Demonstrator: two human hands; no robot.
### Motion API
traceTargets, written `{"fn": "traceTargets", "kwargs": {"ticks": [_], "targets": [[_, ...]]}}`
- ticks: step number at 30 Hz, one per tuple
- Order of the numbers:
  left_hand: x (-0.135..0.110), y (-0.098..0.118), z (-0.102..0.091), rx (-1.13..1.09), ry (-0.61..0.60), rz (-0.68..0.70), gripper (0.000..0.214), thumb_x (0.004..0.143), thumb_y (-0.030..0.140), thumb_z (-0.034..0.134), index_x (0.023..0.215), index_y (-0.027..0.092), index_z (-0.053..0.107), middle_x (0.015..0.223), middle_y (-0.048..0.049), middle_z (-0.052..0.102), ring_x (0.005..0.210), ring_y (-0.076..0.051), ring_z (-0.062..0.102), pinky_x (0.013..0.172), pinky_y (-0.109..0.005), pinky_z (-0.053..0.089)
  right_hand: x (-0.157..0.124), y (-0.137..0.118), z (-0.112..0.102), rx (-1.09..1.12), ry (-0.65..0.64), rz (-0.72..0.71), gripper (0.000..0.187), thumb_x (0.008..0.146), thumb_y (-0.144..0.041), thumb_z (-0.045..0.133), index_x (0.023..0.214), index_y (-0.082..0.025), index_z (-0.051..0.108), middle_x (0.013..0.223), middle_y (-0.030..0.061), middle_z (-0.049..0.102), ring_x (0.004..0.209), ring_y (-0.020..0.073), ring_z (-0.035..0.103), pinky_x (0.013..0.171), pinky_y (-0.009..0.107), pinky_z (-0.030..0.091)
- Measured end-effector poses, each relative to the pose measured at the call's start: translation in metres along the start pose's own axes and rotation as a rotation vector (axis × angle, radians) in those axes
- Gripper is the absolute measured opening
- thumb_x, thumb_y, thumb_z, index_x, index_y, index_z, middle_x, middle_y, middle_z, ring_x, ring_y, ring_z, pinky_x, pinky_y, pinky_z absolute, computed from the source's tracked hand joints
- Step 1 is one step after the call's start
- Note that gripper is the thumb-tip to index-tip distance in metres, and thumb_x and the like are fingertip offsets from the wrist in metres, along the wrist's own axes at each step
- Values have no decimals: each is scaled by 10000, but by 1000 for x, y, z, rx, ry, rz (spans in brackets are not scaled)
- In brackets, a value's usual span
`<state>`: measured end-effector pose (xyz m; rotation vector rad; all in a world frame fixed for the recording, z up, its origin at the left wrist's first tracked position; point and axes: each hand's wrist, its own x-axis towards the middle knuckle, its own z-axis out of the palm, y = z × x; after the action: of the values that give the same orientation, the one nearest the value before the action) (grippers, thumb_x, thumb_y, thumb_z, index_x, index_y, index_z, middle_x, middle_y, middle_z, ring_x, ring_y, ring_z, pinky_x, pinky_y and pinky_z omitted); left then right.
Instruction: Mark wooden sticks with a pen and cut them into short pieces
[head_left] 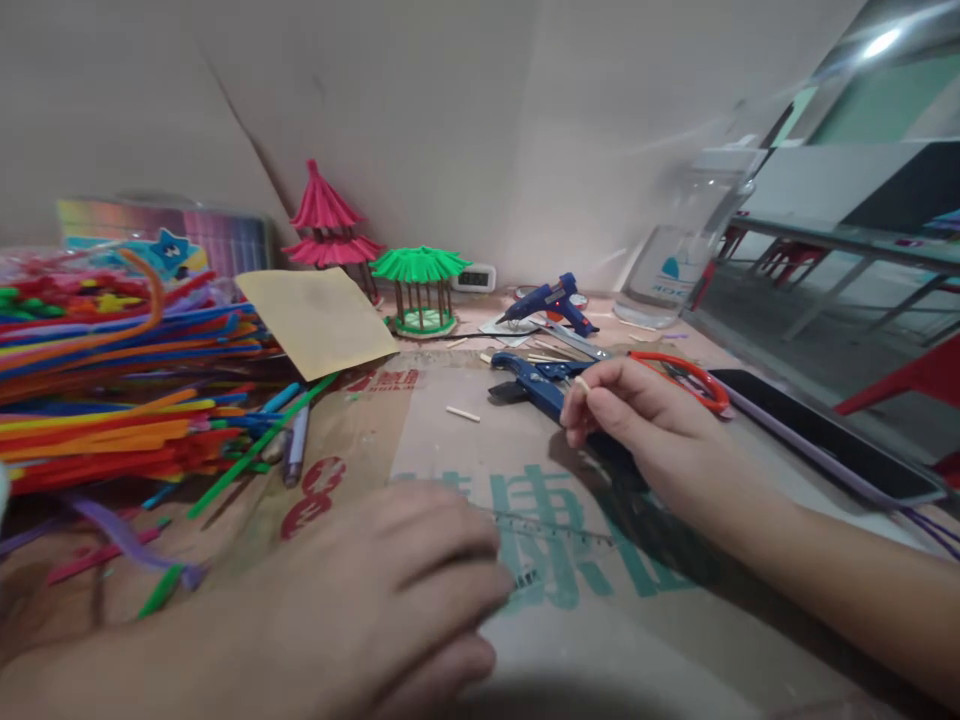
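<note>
My right hand (652, 415) is closed in a pinch, with the pale tip of a small wooden stick (581, 384) showing between thumb and forefinger. Just behind and below those fingers lies a blue-handled cutter (536, 385). My left hand (405, 590), slightly blurred, is stretched palm down over the printed cardboard (465, 460), fingers loosely extended. A clear ruler (555, 530) lies beside its fingertips; whether they touch it I cannot tell. Between the hands and the back, a short cut stick (463, 414) rests on the cardboard.
Bundles of coloured pipe cleaners (112, 430) fill the left side, near a yellow paper sheet (322, 320). Behind stand a green-roofed model pavilion (424, 290), a pink-roofed one (326, 220) and a blue glue gun (551, 300). Orange-handled scissors (697, 378), a phone (825, 430) and a clear jug (664, 260) are right.
</note>
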<state>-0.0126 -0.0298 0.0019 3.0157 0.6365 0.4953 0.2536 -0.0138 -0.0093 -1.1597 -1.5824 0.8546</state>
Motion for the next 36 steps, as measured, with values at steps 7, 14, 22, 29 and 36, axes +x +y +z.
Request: {"fn": "traceTargets", "kwargs": {"ticks": [7,14,22,29,36], "targets": [[7,-53,11,190,-59,-94,801,897,660,479,1523,178,346,1524,-209,432,1349,-407,486,970,-576,516,15,5,-6,335,29,165,161,926,-317,574,805,-211,569,811,11,619,685,122,602,675,259,539],[6,-55,20,202,-32,-54,742,890,593,531,1526,251,364,1503,-148,478,1304,-403,538,935,-559,538,17,4,-5,297,16,159,161,918,-324,570,803,-213,551,792,0,612,685,121,597,664,260,529],[10,-13,-3,105,2,-59,298,977,351,471,1159,291,700,1188,-46,712,1023,-222,686,820,-336,573,9,4,3,39,-13,88,135,914,-344,575,856,-223,578,729,-10,592,661,144,591,591,263,481],[11,21,-3,44,-61,-76,230,953,362,535,1055,221,686,1031,-50,699,880,-220,648,750,-346,548,-7,-3,16,-479,-213,-257,118,948,-216,558,878,-201,651,877,41,652,834,178,604,747,312,474],[4,27,-3,216,-133,-61,362,904,511,590,999,175,685,981,-81,665,826,-265,636,671,-398,521,-12,2,17,-672,-345,-348,150,969,-262,569,941,-190,698,871,53,641,848,191,602,737,319,467]]}}
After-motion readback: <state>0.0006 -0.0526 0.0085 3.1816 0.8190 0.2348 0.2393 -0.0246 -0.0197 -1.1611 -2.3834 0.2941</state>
